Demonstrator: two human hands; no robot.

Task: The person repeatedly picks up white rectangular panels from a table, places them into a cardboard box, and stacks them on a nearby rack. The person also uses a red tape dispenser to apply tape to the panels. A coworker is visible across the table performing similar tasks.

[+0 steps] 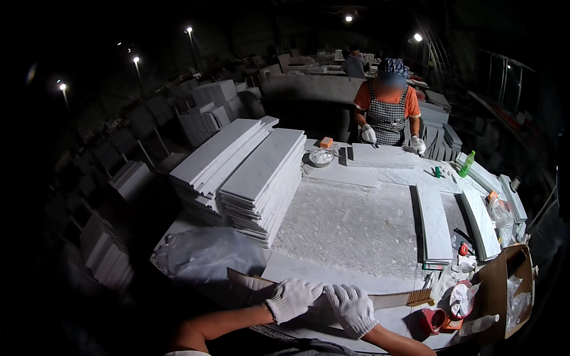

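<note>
At the near edge of the table, my left hand (294,301) and my right hand (351,310), both in white knit gloves, lie close together. Their fingers are closed on the middle of a long brown cardboard strip (395,298). One end of the strip sticks out left of my left hand, and the other reaches right, where its end looks ridged or folded. The gloves hide its middle. Beyond the strip lies a white stone slab (309,270) along the table's front. Left of my hands sits a crumpled clear plastic sheet (211,252).
Stacks of white marble slabs (264,166) stand at the left. More slabs (433,222) lie at the right, near a cardboard box (504,291), a red cup (432,320) and a green bottle (467,164). Across the dusty table (350,225), a co-worker (389,110) in gloves handles a slab.
</note>
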